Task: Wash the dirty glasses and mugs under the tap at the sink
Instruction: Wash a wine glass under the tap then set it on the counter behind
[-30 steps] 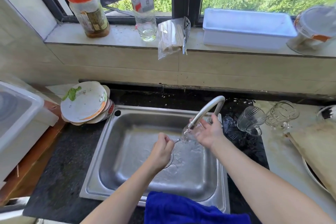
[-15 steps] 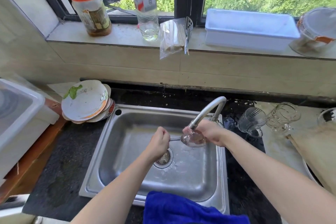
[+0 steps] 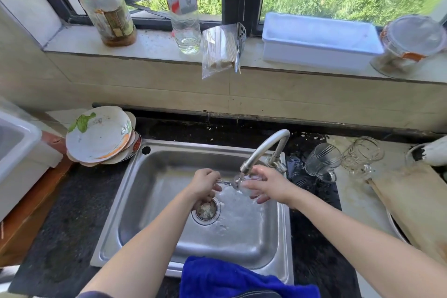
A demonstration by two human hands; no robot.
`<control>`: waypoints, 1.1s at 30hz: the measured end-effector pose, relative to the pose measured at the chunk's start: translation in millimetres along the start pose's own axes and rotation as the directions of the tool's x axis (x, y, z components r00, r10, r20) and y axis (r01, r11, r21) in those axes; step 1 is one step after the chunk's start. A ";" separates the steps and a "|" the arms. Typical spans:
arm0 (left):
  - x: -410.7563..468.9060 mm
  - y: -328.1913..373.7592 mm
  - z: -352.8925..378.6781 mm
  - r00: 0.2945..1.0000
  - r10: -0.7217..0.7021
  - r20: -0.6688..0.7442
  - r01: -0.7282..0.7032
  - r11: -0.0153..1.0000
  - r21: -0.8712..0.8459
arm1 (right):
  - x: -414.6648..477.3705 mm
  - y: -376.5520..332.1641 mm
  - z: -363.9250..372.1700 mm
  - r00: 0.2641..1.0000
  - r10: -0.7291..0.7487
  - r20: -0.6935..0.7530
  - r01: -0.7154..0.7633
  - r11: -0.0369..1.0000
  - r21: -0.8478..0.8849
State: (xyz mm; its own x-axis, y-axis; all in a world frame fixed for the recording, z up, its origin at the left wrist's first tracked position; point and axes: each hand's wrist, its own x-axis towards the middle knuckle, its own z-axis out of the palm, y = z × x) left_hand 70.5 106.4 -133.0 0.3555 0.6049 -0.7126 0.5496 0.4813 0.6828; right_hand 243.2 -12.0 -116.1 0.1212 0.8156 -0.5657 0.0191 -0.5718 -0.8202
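A clear stemmed glass (image 3: 238, 181) lies on its side under the spout of the tap (image 3: 263, 150), over the steel sink (image 3: 154, 169). My left hand (image 3: 204, 182) pinches its stem end. My right hand (image 3: 267, 184) wraps round its bowl, which is mostly hidden by the fingers. Water splashes into the basin below. Two more clear glass mugs (image 3: 321, 161) (image 3: 361, 153) lie on their sides on the counter right of the tap.
A stack of dirty plates (image 3: 99, 135) sits left of the sink. A blue cloth (image 3: 232, 278) hangs over the front rim. A wooden board (image 3: 411, 203) lies at right. The sill holds a jar (image 3: 106, 9), a bottle (image 3: 183, 7) and a white tray (image 3: 319, 38).
The glass has turned from upright under the spout to lying sideways, stem toward my left hand. My right hand has slid over the bowl. The view has shifted slightly.
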 end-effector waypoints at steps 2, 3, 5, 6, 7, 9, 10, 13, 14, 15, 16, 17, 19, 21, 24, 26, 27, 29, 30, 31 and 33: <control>4.2 3.2 9.5 1.000 -0.006 -0.008 0.002 0.940 -0.342 | -1.0 3.9 2.1 0.993 -0.046 -0.109 0.052 0.998 0.047; 6.3 4.9 18.3 0.999 -0.033 0.014 0.035 0.849 -0.527 | -2.5 4.6 5.0 0.973 -0.098 -0.211 0.099 0.995 -0.001; 3.7 6.3 41.0 0.988 -0.073 0.136 0.149 0.682 -0.716 | -8.9 8.4 6.8 0.900 -0.228 -0.371 0.169 0.968 -0.185; 1.1 5.5 51.8 0.976 -0.093 0.197 0.210 0.642 -0.737 | -14.2 10.7 6.0 0.870 -0.288 -0.400 0.181 0.942 -0.283; 1.6 3.9 60.5 0.967 -0.115 0.226 0.248 0.616 -0.748 | -20.1 13.6 4.6 0.852 -0.337 -0.400 0.188 0.911 -0.367; 5.4 3.1 69.2 0.970 -0.150 0.191 0.243 0.582 -0.776 | -30.3 20.4 2.6 0.838 -0.408 -0.362 0.186 0.838 -0.513; 8.0 4.0 72.1 0.973 -0.161 0.165 0.228 0.572 -0.788 | -34.0 22.1 3.1 0.827 -0.442 -0.348 0.184 0.797 -0.575; 10.1 5.7 83.7 0.977 -0.135 0.165 0.213 0.649 -0.730 | -39.4 24.1 8.1 0.779 -0.524 -0.346 0.174 0.709 -0.683; 10.0 5.6 86.5 0.977 -0.122 0.177 0.212 0.683 -0.699 | -40.9 23.9 8.9 0.764 -0.543 -0.349 0.176 0.696 -0.696; 10.6 4.7 87.0 0.978 -0.119 0.169 0.202 0.712 -0.673 | -43.2 24.0 9.2 0.757 -0.553 -0.348 0.181 0.689 -0.702; 12.2 4.8 85.6 0.984 -0.124 0.130 0.179 0.742 -0.647 | -45.9 24.9 8.4 0.757 -0.558 -0.341 0.189 0.686 -0.702; 15.2 4.3 83.3 0.990 -0.131 0.059 0.140 0.779 -0.612 | -48.5 26.5 7.4 0.758 -0.561 -0.332 0.197 0.683 -0.704; 17.4 3.3 81.3 0.991 -0.087 -0.101 0.028 0.876 -0.481 | -52.0 29.0 6.8 0.753 -0.577 -0.317 0.204 0.662 -0.721; 13.3 0.9 84.9 0.982 0.031 -0.186 -0.081 0.959 -0.270 | -52.9 29.0 9.6 0.742 -0.591 -0.316 0.201 0.646 -0.737; 12.5 -2.4 83.2 0.960 0.129 -0.249 -0.149 0.987 -0.065 | -55.4 28.5 10.7 0.733 -0.615 -0.291 0.217 0.617 -0.756; 14.5 1.4 77.3 0.972 0.095 -0.214 -0.115 0.990 -0.083 | -58.5 30.8 6.9 0.735 -0.615 -0.285 0.220 0.615 -0.757; 13.8 4.7 76.1 0.985 0.050 -0.164 -0.077 0.985 -0.157 | -59.0 32.0 5.5 0.738 -0.605 -0.299 0.217 0.633 -0.743; 10.6 10.7 75.7 0.998 -0.060 0.024 0.065 0.898 -0.435 | -58.9 31.9 4.7 0.769 -0.520 -0.373 0.214 0.758 -0.616; 7.2 12.5 74.0 0.986 -0.090 0.144 0.157 0.807 -0.569 | -58.4 30.6 4.4 0.789 -0.446 -0.422 0.213 0.843 -0.493; 5.1 12.5 71.1 0.966 -0.092 0.242 0.234 0.712 -0.662 | -58.0 29.2 3.3 0.811 -0.364 -0.458 0.211 0.912 -0.351; 5.7 8.4 62.1 0.934 -0.015 0.357 0.295 0.598 -0.745 | -57.0 28.4 -1.1 0.853 -0.232 -0.467 0.203 0.973 -0.112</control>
State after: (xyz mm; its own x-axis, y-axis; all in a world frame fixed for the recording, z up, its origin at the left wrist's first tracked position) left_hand 124.0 74.4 -141.3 0.5939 0.3311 -0.7333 -0.1296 0.9389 0.3190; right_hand 237.9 -74.8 -106.9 0.5628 0.7870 -0.2528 0.1544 -0.4005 -0.9032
